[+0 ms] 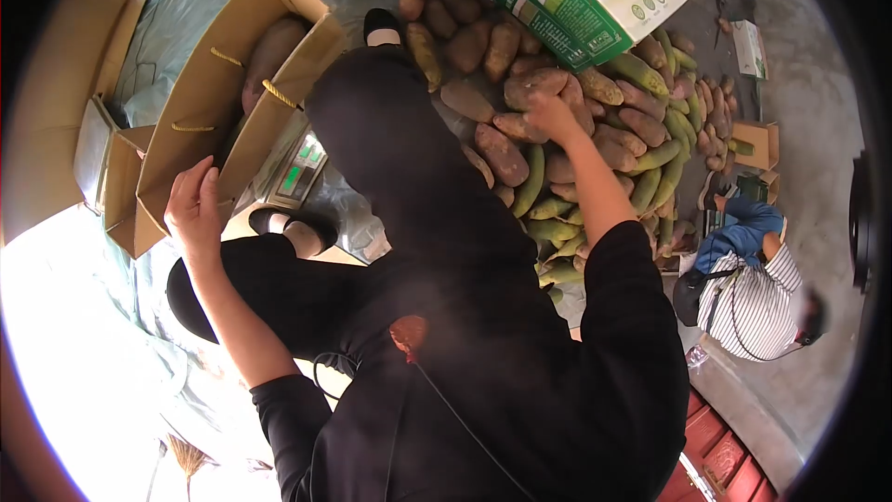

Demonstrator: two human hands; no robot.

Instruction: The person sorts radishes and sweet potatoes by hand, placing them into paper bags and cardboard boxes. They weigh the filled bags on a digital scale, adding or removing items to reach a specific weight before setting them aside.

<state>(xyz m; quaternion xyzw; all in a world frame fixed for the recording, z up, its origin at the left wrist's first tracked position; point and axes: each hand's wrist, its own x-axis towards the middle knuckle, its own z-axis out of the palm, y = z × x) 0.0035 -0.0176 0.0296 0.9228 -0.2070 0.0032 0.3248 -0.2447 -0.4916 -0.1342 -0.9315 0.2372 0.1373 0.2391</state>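
My left hand [195, 204] is raised beside the near end of an open cardboard box [172, 181], fingers slightly bent and nothing in them. One large reddish-brown root vegetable [270, 60] lies inside that box, which has yellow cord handles [279, 95]. Over the pile, my right hand [552, 118] has its fingers curled against a reddish-brown root vegetable [536, 84]; its fingertips are partly hidden. Around it lie many similar muddy roots and long green radishes [530, 181].
Next to the open box is a scale with a green lit display [300, 167]. A green and white printed carton [595, 0] stands behind the pile. At the right, another person [748, 302] in a striped shirt is near a small cardboard box [757, 144]. A broom [186, 455] shows at lower left.
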